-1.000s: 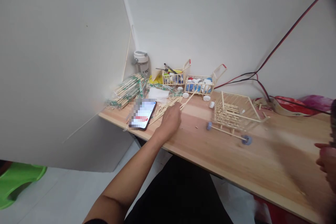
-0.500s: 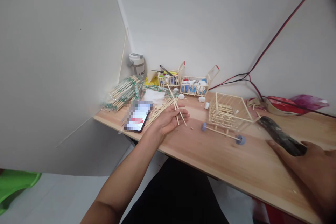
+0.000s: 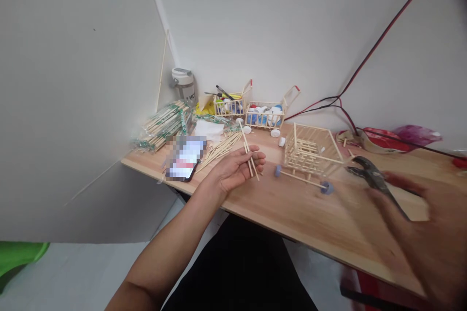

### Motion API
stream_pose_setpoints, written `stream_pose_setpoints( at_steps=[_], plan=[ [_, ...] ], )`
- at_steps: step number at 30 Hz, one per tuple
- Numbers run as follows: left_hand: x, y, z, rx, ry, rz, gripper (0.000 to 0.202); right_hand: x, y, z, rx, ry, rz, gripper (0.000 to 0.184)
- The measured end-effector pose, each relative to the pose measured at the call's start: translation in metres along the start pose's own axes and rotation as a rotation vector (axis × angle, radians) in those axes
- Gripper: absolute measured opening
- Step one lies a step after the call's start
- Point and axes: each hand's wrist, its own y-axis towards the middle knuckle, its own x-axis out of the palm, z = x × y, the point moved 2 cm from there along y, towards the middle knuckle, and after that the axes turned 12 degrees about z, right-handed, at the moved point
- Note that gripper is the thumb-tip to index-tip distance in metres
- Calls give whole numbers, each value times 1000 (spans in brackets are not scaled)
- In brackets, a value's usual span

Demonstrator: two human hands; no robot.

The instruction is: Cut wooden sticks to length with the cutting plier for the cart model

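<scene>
My left hand is palm up over the wooden table, fingers curled round a few thin wooden sticks that stick up and away. My right hand is blurred at the lower right and grips dark pliers whose jaws point left toward a small stick-built cart with blue wheels. A phone lies just left of my left hand.
Bundles of wrapped sticks and loose sticks lie at the table's far left. Two small stick carts filled with bottle caps stand by the wall near a grey bottle. Red and black cables run down the wall. A green stool sits on the floor.
My left hand lifted sticks from the pile and turned palm up. My right hand came in from the right edge with the pliers and moved them toward the cart.
</scene>
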Motion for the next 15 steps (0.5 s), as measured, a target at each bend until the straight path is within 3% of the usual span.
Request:
stream_pose_setpoints(
  at_steps=[3,6,10,15],
  plan=[
    [8,-10,-7,-45,22,-36,13,6,-10,-61,-287,271,-70,34],
    [14,-19,-16,-85,30,-66,13,25,-20,-97,-367,450,-158,47],
    [16,-28,-26,-106,40,-74,11,44,-21,-112,-333,493,-202,39],
    [14,-31,-31,-84,21,-76,8,49,-20,-117,-331,488,-189,28]
  ],
)
